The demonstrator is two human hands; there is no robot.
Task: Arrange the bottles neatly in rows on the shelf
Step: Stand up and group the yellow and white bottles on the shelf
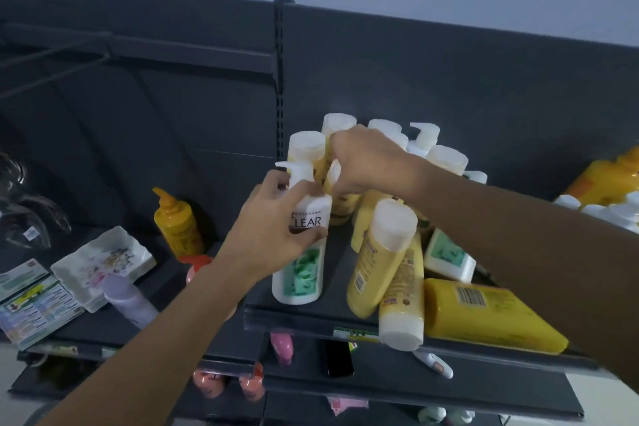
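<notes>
On the dark shelf (311, 320) stands a white pump bottle with a green label (301, 273), upright near the front left. My left hand (276, 228) grips it around its upper part. My right hand (366, 162) reaches over it and closes on a yellow bottle with a white cap (333, 183) in the cluster behind. Several yellow bottles (380, 263) lean or lie tumbled to the right. One large yellow bottle (484, 315) lies flat at the shelf's front edge.
A yellow pump bottle (178, 223), a white patterned dish (103, 263), a lilac bottle (128, 297) and a printed box (31, 301) sit on the left shelf. More yellow and white bottles (608, 190) are at far right. Lower shelves hold pink items (281, 349).
</notes>
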